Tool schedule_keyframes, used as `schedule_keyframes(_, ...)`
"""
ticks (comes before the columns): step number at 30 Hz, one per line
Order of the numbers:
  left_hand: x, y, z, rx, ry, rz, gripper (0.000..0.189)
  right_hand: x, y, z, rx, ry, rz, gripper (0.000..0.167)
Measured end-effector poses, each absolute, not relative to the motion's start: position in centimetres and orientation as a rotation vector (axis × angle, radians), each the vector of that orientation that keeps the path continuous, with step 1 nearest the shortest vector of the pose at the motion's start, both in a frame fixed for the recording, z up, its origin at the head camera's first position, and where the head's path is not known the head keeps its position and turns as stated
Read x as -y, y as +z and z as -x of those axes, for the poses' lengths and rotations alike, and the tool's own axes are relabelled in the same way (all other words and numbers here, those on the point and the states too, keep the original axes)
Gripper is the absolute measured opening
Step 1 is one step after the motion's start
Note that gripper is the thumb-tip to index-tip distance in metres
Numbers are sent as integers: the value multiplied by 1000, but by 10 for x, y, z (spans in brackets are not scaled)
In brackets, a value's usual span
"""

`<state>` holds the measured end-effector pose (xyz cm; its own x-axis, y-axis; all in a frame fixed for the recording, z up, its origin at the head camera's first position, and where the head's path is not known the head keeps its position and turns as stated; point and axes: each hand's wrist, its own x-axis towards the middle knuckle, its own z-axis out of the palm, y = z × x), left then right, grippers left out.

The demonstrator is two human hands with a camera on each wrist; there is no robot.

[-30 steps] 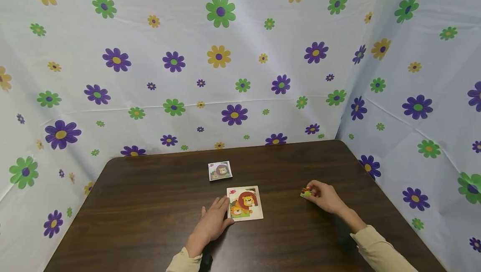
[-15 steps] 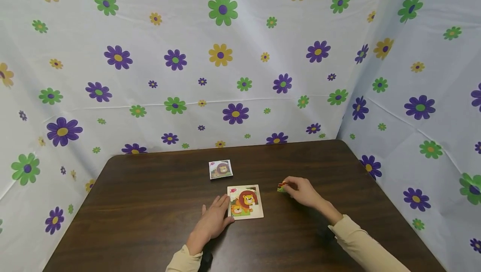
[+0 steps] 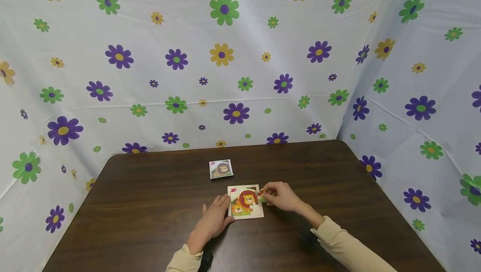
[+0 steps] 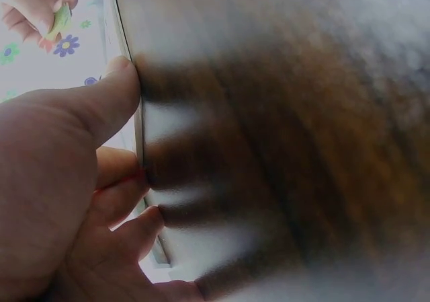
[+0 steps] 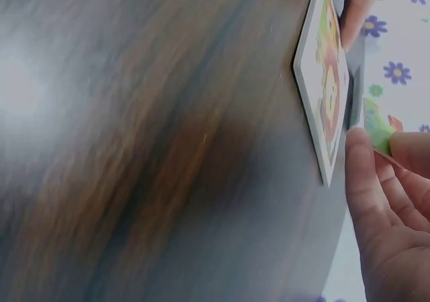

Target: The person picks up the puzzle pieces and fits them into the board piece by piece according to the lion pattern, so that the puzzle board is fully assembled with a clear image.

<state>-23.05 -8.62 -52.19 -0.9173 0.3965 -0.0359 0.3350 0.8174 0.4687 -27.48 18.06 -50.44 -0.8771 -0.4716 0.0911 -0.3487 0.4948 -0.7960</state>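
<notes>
A square lion jigsaw puzzle board lies flat on the dark table, with a bare pale gap at its lower right. Along the board's left edge rests my left hand, fingers extended; the left wrist view shows its thumb and fingertips against the board's side. My right hand pinches a green and red puzzle piece between thumb and fingers. It holds that piece at the board's right edge, and the right wrist view shows the piece raised off the tabletop. The fingers partly cover the piece.
Behind the board lies a small picture card with the same lion scene. The brown wooden table ends at a white flowered cloth at the back and sides.
My right hand has moved left across the table, carrying the puzzle piece from the right side up to the board. My left hand stays at the board's left edge.
</notes>
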Motion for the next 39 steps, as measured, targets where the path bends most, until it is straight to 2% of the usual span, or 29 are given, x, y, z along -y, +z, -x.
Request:
schedule_keyframes(16, 86, -522, 231, -2873, 701, -574, 62, -159, -516, 265, -2577, -1251, 702, 24)
schedule_keyframes(23, 86, -522, 231, -2878, 694, -583, 63, -155, -522, 263, -2719, -1109, 795, 25)
schedule_keyframes(39, 86, -520, 231, -2876, 705, -593, 62, -150, -523, 263, -2761, -999, 771, 30)
